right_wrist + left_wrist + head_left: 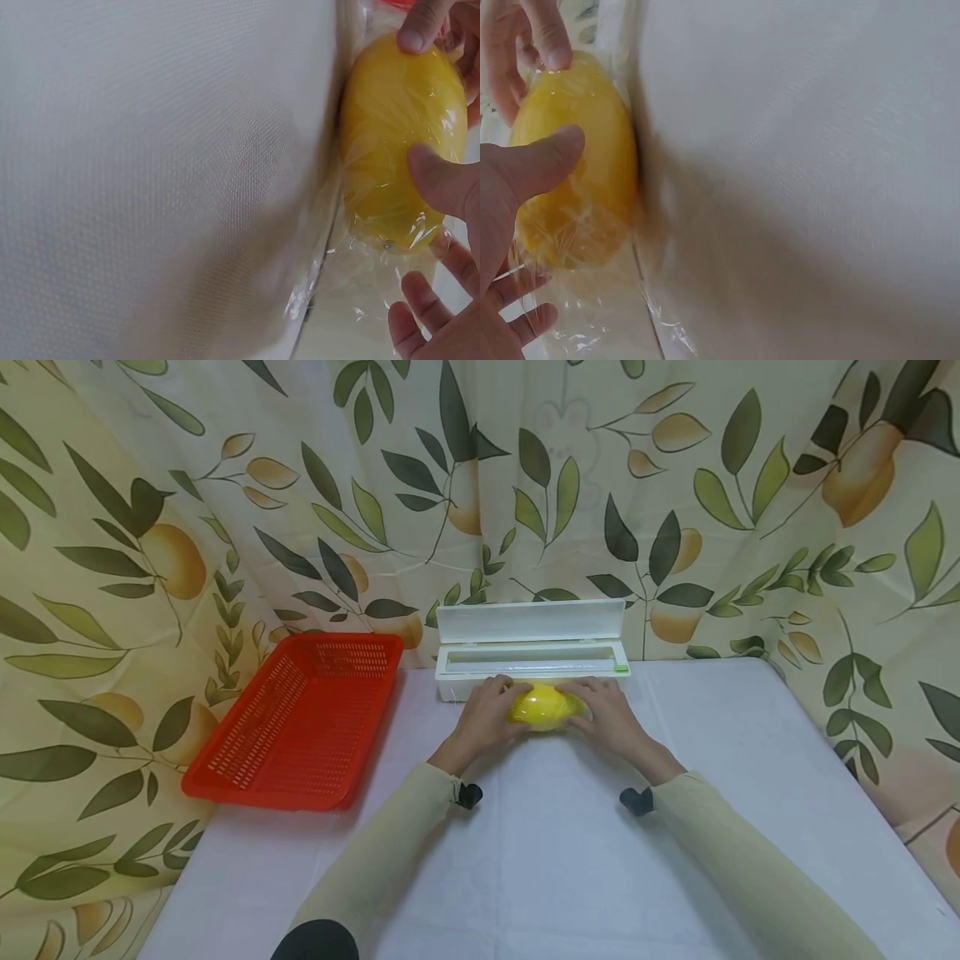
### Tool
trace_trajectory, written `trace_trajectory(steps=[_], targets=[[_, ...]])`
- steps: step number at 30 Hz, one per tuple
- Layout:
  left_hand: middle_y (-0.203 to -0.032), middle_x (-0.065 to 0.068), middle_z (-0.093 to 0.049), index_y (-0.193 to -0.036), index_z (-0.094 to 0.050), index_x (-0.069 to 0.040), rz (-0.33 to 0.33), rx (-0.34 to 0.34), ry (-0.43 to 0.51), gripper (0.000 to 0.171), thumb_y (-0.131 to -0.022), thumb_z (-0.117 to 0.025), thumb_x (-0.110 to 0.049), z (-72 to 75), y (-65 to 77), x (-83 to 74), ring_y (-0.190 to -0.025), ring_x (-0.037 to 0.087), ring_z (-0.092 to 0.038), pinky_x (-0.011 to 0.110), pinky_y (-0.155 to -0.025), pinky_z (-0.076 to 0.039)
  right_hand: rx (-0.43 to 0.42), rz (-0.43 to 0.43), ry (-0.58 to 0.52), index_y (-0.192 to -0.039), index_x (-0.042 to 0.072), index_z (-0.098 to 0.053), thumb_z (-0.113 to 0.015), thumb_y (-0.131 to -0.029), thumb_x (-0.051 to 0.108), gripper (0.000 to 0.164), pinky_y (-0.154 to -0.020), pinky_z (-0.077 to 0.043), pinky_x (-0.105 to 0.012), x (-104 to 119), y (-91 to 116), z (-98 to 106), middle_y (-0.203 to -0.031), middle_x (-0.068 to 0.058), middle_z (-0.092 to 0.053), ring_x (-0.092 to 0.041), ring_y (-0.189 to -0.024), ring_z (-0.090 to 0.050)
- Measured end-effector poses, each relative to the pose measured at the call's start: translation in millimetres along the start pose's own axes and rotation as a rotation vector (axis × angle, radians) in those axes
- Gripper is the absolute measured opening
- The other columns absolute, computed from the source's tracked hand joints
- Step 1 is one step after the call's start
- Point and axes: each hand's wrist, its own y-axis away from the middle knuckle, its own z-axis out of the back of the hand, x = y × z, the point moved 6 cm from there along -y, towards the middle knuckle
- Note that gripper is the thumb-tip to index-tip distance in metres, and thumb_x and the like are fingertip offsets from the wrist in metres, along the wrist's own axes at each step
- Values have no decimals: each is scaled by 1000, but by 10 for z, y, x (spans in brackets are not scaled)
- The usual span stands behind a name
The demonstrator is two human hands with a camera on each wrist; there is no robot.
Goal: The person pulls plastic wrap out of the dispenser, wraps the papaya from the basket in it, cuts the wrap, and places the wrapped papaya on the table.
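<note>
A smooth, oval yellow fruit (546, 707), wrapped in clear cling film (577, 232), lies between my two hands. My left hand (491, 714) grips its left end, and its thumb (551, 161) presses on the near side. From the right, my right hand (609, 714) holds the other end, with the thumb (442, 180) over the film. Loose, crinkled film trails off the ends of the fruit in both wrist views. Directly behind stands a white cling film dispenser (457, 687), lid raised, with a green slider (621, 668) at its right end.
To the left, a red plastic basket (352, 777) with a perforated bottom sits at the table's edge. White cloth covers the table (555, 877). A leaf-and-fruit patterned curtain (525, 493) hangs behind the table and along its sides.
</note>
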Motion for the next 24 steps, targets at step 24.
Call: trace_trajectory(steps=[24], targets=[[-128, 7, -58, -140, -59, -18, 25, -17, 72, 67, -82, -88, -35, 19, -12, 1, -115, 23, -54, 41, -103, -43, -15, 8, -1, -140, 11, -61, -83, -86, 14, 58, -94, -39, -54, -3, -7, -16, -141, -18, -57, -40, -118, -46]])
